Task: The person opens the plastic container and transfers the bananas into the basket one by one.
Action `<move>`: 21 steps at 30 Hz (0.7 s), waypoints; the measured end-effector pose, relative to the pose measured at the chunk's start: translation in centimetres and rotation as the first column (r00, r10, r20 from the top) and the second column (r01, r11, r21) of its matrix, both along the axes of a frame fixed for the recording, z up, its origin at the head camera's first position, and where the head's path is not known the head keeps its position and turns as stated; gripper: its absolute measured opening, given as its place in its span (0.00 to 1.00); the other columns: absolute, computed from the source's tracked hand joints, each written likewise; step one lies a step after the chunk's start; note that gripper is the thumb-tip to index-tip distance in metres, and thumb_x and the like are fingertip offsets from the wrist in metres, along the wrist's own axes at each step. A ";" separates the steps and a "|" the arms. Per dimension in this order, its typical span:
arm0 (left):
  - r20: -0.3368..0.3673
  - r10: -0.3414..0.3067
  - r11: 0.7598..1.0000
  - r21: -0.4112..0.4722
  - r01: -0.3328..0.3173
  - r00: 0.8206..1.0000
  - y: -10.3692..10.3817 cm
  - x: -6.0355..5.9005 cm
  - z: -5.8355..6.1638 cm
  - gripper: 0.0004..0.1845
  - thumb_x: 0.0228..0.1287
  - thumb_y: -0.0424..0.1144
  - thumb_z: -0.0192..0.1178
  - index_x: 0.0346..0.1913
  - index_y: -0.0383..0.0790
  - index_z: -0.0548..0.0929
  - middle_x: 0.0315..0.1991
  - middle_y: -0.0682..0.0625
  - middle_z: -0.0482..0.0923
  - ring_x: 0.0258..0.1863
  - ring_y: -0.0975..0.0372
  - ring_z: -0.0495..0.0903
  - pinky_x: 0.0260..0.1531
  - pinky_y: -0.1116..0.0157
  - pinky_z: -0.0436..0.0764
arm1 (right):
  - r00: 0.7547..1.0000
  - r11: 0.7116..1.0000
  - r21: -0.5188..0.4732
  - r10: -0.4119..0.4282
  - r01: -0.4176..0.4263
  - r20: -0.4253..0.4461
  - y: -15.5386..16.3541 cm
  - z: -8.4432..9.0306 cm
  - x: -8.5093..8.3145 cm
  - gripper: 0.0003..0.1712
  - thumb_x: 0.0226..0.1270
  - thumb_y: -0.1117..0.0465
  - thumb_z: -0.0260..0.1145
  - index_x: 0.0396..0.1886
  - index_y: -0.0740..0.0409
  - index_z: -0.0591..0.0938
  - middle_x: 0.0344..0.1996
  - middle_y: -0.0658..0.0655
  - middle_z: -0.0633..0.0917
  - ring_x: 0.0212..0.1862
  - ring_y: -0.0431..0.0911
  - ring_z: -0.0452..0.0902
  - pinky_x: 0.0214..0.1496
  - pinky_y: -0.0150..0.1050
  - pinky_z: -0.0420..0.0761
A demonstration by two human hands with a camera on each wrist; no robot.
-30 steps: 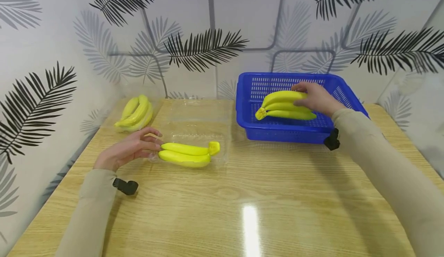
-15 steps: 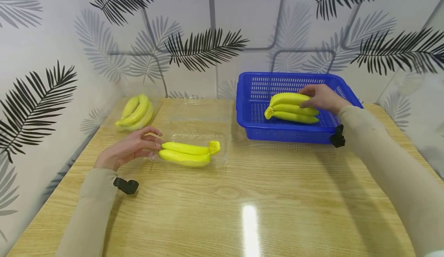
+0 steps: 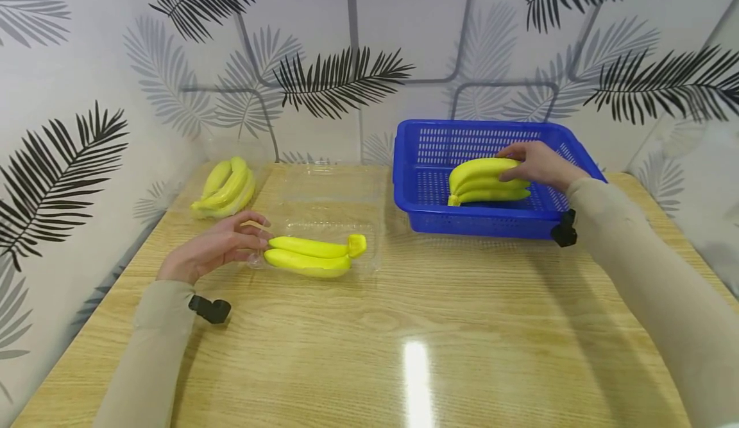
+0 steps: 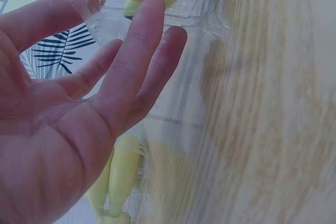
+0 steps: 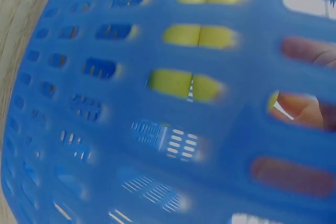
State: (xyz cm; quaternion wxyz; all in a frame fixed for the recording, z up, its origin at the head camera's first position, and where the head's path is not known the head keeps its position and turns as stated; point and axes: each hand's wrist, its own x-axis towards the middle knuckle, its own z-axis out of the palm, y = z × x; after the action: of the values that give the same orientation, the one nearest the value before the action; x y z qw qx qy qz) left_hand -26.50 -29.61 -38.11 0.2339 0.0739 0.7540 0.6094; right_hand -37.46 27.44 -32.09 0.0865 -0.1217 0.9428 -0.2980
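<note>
My right hand (image 3: 539, 163) grips a bunch of yellow bananas (image 3: 482, 174) by its tips, inside the blue basket (image 3: 462, 221). The stem end points left and down, low behind the basket's front rim. In the right wrist view, the basket wall (image 5: 226, 129) hides most of that hand. My left hand (image 3: 222, 245) has its fingers loosely extended at the left edge of a clear plastic clamshell box (image 3: 378, 222). Another bunch of bananas (image 3: 312, 258) lies in the box, stem to the right. The left wrist view shows the fingertips right at the clear plastic (image 4: 205, 11).
A second clear container at the back left holds another bunch of bananas (image 3: 228, 187). The clamshell's raised lid (image 3: 329, 181) stands behind its tray. A leaf-patterned wall (image 3: 323, 24) closes off the back of the wooden table (image 3: 323, 364).
My right hand has moved right with the bananas. Their stem end has tilted down into the basket. The left hand and the clamshell box have stayed in place.
</note>
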 end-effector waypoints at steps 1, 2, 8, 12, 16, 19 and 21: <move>0.001 0.001 1.000 -0.002 -0.001 1.000 0.0 0.0 0.0 0.28 0.66 0.32 0.62 0.63 0.30 0.59 0.56 0.36 0.73 0.42 0.56 0.82 0.40 0.64 0.83 | 1.000 1.000 -0.003 0.006 -0.006 0.003 0.1 0.0 0.0 0.33 0.66 0.58 0.69 0.66 0.67 0.71 0.63 0.73 0.72 0.61 0.63 0.69 0.61 0.60 0.71; 0.001 0.002 1.000 -0.002 -0.002 1.000 0.0 0.0 0.0 0.29 0.66 0.32 0.62 0.63 0.30 0.59 0.56 0.36 0.73 0.42 0.56 0.82 0.40 0.64 0.83 | 1.000 1.000 -0.005 0.013 -0.013 0.007 0.2 -0.1 0.1 0.33 0.66 0.58 0.69 0.66 0.66 0.71 0.62 0.73 0.72 0.60 0.62 0.70 0.60 0.60 0.71; 0.003 0.007 1.000 0.006 -0.008 1.000 0.0 0.0 0.1 0.29 0.66 0.32 0.62 0.63 0.29 0.59 0.56 0.35 0.72 0.43 0.56 0.82 0.40 0.63 0.84 | 0.997 0.997 -0.006 0.071 -0.071 0.026 0.7 -0.1 0.6 0.32 0.64 0.60 0.71 0.65 0.67 0.73 0.59 0.71 0.76 0.56 0.59 0.73 0.56 0.55 0.74; 0.003 0.013 1.000 0.002 -0.013 1.000 0.1 0.0 0.2 0.29 0.66 0.31 0.62 0.63 0.29 0.59 0.56 0.35 0.72 0.44 0.56 0.82 0.40 0.63 0.84 | 0.994 0.995 -0.001 0.102 -0.102 0.035 1.0 -0.1 0.9 0.32 0.64 0.61 0.71 0.64 0.69 0.73 0.58 0.72 0.77 0.57 0.62 0.73 0.56 0.58 0.74; 0.006 0.012 1.000 -0.002 -0.012 1.000 0.1 0.1 0.2 0.28 0.66 0.31 0.62 0.63 0.29 0.59 0.56 0.36 0.73 0.44 0.56 0.82 0.41 0.64 0.84 | 0.993 0.994 -0.006 0.109 -0.108 0.040 1.1 -0.1 1.2 0.32 0.64 0.61 0.71 0.64 0.70 0.72 0.58 0.73 0.76 0.58 0.63 0.72 0.58 0.60 0.73; 0.007 0.011 1.000 0.002 -0.011 1.000 0.2 0.1 0.2 0.28 0.66 0.31 0.62 0.63 0.29 0.59 0.56 0.36 0.73 0.43 0.56 0.82 0.41 0.63 0.84 | 0.995 0.995 -0.019 0.095 -0.094 0.031 1.0 0.4 1.5 0.34 0.65 0.57 0.71 0.66 0.67 0.72 0.61 0.71 0.75 0.61 0.63 0.69 0.61 0.60 0.71; 0.006 0.009 1.000 0.006 -0.009 1.000 0.2 0.0 0.2 0.28 0.66 0.31 0.62 0.62 0.29 0.59 0.56 0.35 0.72 0.43 0.56 0.82 0.41 0.63 0.84 | 0.997 0.996 -0.039 0.081 -0.080 0.017 0.7 0.9 1.9 0.35 0.66 0.54 0.70 0.67 0.64 0.71 0.63 0.69 0.73 0.64 0.61 0.67 0.63 0.60 0.69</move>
State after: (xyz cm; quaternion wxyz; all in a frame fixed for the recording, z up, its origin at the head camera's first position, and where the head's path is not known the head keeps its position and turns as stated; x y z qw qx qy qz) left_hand -26.45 -29.44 -37.94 0.2332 0.0695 0.7516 0.6131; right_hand -35.59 28.10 -31.17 0.1046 -0.1586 0.9304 -0.3136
